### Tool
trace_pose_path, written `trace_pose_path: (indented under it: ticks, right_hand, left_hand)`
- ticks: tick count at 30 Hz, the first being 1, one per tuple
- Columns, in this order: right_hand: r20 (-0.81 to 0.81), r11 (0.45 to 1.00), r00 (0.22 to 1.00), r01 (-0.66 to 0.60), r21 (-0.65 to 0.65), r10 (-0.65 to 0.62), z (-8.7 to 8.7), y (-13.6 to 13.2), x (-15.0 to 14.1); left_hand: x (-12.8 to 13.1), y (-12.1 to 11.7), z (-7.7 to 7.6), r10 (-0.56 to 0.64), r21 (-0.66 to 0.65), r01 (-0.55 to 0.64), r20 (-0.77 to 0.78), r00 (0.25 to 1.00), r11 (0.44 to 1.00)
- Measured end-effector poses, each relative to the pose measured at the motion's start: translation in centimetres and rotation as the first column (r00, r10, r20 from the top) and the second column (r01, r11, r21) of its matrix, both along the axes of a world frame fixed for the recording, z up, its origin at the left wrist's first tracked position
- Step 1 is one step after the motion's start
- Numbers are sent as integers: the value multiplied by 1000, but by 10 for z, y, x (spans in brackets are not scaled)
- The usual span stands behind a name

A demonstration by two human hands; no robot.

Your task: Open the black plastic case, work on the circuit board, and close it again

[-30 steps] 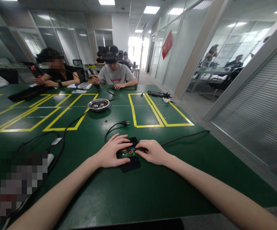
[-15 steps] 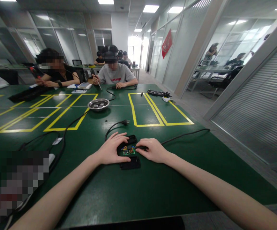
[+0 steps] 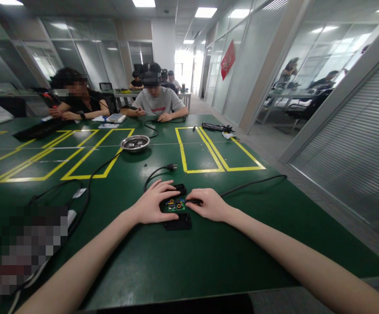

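Left hand [image 3: 155,204], half-open, ringed the circuit board [image 3: 175,206], hold unclear; right hand [image 3: 207,205] pinched its 3 o'clock cord [image 3: 194,201], likely positioning it; steadiness mattered next.

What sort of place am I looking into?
Probably an office used for electronics work: a dark green table marked with yellow tape rectangles, a small green circuit board, and a tall glass partition.

red "wassup" lettering [image 3: 158,109], on gray T-shirt [image 3: 173,102]
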State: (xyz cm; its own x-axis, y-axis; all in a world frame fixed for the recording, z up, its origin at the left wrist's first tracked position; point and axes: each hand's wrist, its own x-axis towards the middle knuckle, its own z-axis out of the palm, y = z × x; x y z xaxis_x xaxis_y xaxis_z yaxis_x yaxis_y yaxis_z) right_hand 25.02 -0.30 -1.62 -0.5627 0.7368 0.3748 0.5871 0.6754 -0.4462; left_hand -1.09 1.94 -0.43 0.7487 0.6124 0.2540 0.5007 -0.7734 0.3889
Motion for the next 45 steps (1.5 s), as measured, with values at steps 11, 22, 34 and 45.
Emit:
trace_pose_path:
  ticks: [11,22,34,45]
  right_hand:
    - [2,1000,1000,0,-3,0,2,-1,0]
    - [2,1000,1000,2,31,-2,-2,-1,-1]
    - [7,992,995,95,82,-96,-6,-4,-6]
    - [-73,984,997,33,176,-20,-4,-3,-1]
  left_hand:
    - [0,0,2,-9,6,9,24,1000,1000]
    - [2,-2,-2,-8,69,5,52,999,998]
    - [5,0,-3,44,110,-58,130,991,992]
    - [-25,2,15,109,85,-114,63,992,990]
